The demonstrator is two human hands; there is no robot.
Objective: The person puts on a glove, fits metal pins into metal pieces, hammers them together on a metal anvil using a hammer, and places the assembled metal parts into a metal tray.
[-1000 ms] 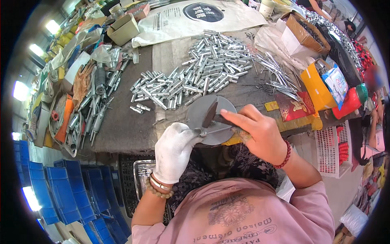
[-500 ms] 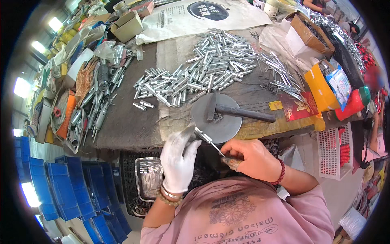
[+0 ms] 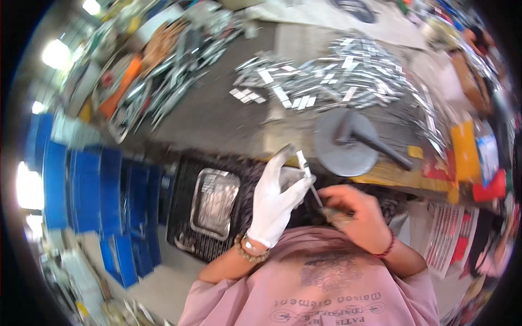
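Note:
My left hand (image 3: 277, 201), in a white glove, grips a short shiny metal cylinder (image 3: 302, 163) that stands up between the fingers. My right hand (image 3: 356, 214), bare and somewhat blurred, is closed round the handle of a thin-shafted tool like a screwdriver (image 3: 317, 196). Its shaft slants up to the lower end of the cylinder; whether the tip sits inside cannot be made out. On the bench just beyond, a hammer (image 3: 375, 146) lies across a round grey metal plate (image 3: 333, 157). A heap of similar metal cylinders (image 3: 353, 70) spreads behind it.
A shiny metal tray (image 3: 216, 204) with some cylinders rests in a black crate (image 3: 182, 217) below the bench edge. Blue bins (image 3: 84, 187) are at left, a white basket (image 3: 443, 239) at right. Tools and an orange-handled item (image 3: 122, 87) crowd the bench's left.
The view has swung, so the bench appears higher and further right. Both hands still hold the cylinder and the tool, now over the bench's front edge, nearer my body.

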